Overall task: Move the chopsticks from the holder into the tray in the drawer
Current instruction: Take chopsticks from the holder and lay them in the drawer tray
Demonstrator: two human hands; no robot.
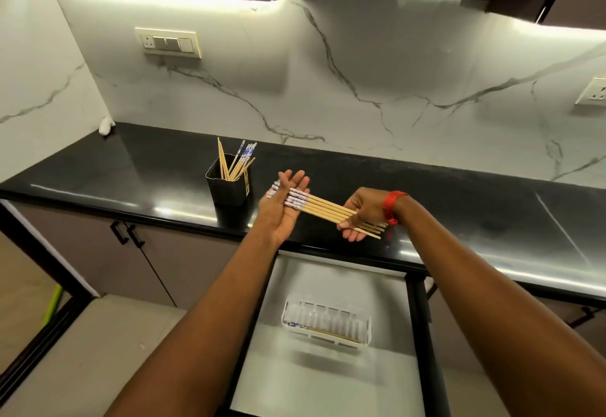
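Note:
A bundle of several wooden chopsticks (pixel 328 210) with blue-and-white patterned ends lies nearly level above the counter's front edge. My right hand (pixel 362 215) grips the bundle near its thin tips. My left hand (pixel 283 206) is flat, fingers straight, pressed against the patterned ends. A black square holder (pixel 228 188) stands on the counter just left of my left hand, with several more chopsticks (pixel 237 164) upright in it. Below, the drawer (pixel 331 377) stands pulled out, and a white slotted tray (pixel 326 326) in it holds a few chopsticks along its front side.
The black counter (pixel 459 206) runs left to right under a white marble backsplash. A small white object (pixel 105 126) sits in the far left corner. Cabinet doors with black handles (pixel 128 234) are left of the drawer.

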